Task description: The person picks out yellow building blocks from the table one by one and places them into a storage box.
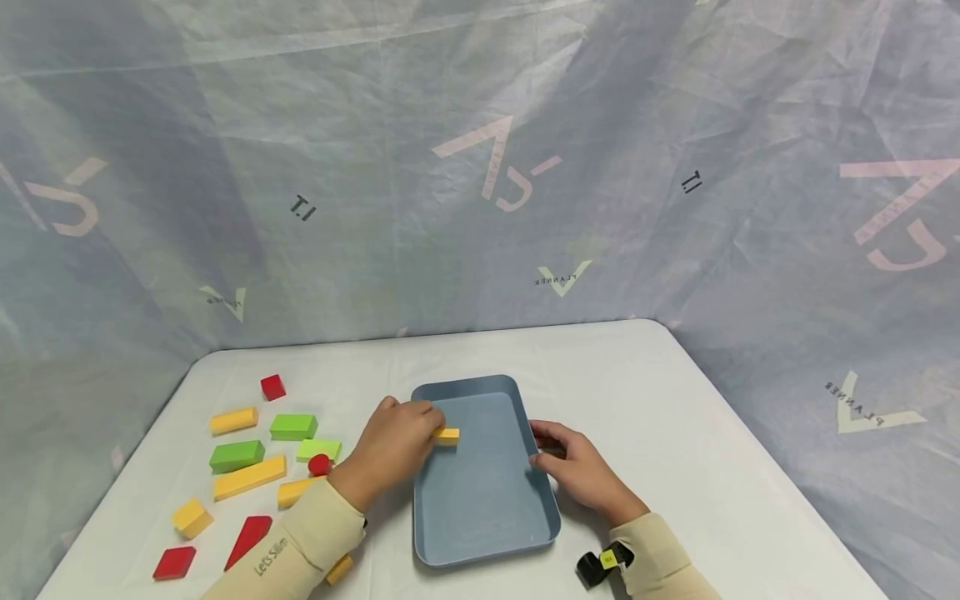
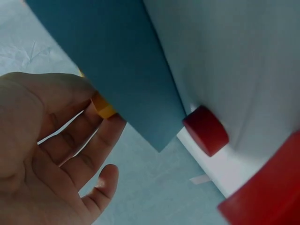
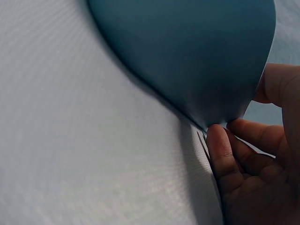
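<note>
A yellow block (image 1: 447, 437) is pinched in my left hand (image 1: 401, 442), over the left rim of a blue-grey tray (image 1: 487, 492). In the left wrist view, the same yellow block (image 2: 103, 107) shows between the fingertips, partly hidden behind the tray's side wall (image 2: 117, 70). My right hand (image 1: 581, 467) holds the tray's right rim, thumb over the edge and fingers along the outside. The right wrist view shows those fingers (image 3: 222, 150) against the outer wall near the tabletop.
Left of the tray lie several blocks: a red cube (image 1: 273, 387), green blocks (image 1: 293, 427), a long yellow block (image 1: 250, 477), a red triangle (image 1: 248, 540) and a red cylinder (image 1: 319, 464). Printed fabric (image 1: 480, 183) hangs behind the white table (image 1: 720, 467).
</note>
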{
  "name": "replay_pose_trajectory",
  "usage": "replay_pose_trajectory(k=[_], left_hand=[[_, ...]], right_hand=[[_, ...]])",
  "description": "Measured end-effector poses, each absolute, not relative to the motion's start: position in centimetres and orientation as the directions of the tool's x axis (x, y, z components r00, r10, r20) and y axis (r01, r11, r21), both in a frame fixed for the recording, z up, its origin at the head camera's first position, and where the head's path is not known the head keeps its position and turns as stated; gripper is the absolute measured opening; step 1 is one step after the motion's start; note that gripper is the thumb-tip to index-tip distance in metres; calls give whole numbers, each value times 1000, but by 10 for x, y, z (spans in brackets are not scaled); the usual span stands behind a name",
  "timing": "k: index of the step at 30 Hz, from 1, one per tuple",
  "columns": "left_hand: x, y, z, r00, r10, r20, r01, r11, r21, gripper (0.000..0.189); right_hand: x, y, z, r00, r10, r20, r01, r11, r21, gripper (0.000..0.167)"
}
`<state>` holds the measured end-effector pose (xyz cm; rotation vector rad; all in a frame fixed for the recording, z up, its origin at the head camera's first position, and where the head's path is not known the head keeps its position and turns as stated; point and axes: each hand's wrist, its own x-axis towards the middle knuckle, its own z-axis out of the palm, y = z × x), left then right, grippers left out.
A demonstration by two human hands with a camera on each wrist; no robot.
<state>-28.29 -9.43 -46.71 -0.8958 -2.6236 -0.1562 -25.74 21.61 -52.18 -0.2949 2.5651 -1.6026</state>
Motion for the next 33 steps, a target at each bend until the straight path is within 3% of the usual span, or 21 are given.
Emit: replay_pose_trajectory(k=[33], left_hand=[[-279, -87, -481, -767, 575, 284, 603, 798, 12, 13]], right_hand=[[-255, 215, -519, -978, -210, 12, -105, 438, -893, 57]])
